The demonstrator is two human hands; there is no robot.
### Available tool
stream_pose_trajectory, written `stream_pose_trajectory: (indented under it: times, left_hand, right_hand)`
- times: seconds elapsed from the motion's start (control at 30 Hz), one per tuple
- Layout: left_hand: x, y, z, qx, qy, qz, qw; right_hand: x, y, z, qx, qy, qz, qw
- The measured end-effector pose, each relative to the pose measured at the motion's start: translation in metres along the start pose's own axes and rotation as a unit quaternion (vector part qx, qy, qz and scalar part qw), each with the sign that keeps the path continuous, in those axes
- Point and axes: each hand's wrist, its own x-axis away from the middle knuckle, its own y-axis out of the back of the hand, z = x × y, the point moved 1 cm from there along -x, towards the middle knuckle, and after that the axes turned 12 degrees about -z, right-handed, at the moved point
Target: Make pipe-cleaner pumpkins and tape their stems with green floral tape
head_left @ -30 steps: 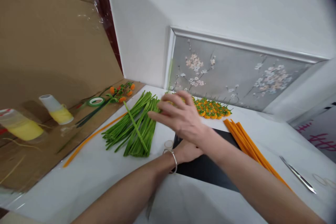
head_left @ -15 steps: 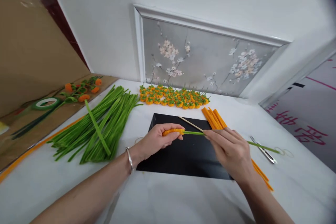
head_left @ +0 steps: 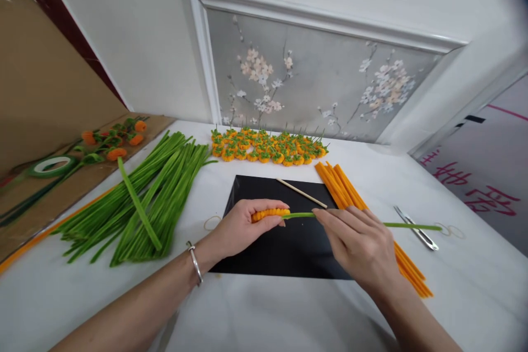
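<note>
Between the thumb and fingers of my left hand (head_left: 247,228) is a coiled orange pipe cleaner (head_left: 270,213), held above a black board (head_left: 289,253). My right hand (head_left: 358,242) is closed around a green pipe cleaner (head_left: 299,215), whose near end meets the orange coil at my left fingertips. The rest of that green length comes out behind my right hand, pointing right. A thin wooden stick (head_left: 302,193) lies on the board just beyond my hands. Orange pipe cleaners (head_left: 340,184) lie partly under my right forearm and hand.
A pile of green pipe cleaners (head_left: 144,203) lies left. Several small orange pumpkin shapes with green tops (head_left: 268,146) stand along the wall. Snips (head_left: 416,229) lie right. Green tape (head_left: 53,166) and orange flowers (head_left: 116,154) rest on cardboard at far left.
The view has shifted slightly. The green pipe cleaner's end now lies along the near edge of the orange coil, at my left thumb. Both hands keep their hold.
</note>
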Motion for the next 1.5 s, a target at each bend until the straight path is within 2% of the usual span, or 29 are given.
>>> stream_pose_trajectory:
  times: [0.13,0.37,0.57,1.03,1.17,1.3,1.5]
  left_hand:
    - [0.001,0.000,-0.001,-0.005,0.000,-0.020,1.000]
    - [0.000,0.001,0.001,0.025,0.037,-0.033,0.998]
    - [0.000,0.001,0.001,0.027,0.049,-0.028,0.998]
    - [0.006,-0.011,0.002,-0.020,0.013,0.052,0.998]
    - [0.003,-0.006,0.005,-0.015,-0.008,0.032,0.999]
    - [0.000,-0.003,0.011,-0.027,0.012,0.000,1.000]
    - [0.000,-0.006,0.014,-0.063,-0.014,-0.039,0.997]
  right_hand:
    - [0.001,0.003,-0.001,-0.004,-0.005,0.000,1.000]
    - [0.002,0.005,-0.004,0.005,-0.011,0.000,1.000]
    - [0.003,0.004,-0.004,-0.001,-0.008,0.009,1.000]
    - [0.006,-0.014,0.005,-0.092,-0.017,0.025,0.995]
    - [0.010,-0.011,-0.006,-0.087,-0.040,0.035,0.995]
    - [0.013,-0.008,-0.016,-0.071,-0.047,0.036,0.996]
    - [0.012,-0.008,-0.014,-0.071,-0.037,0.036,0.996]
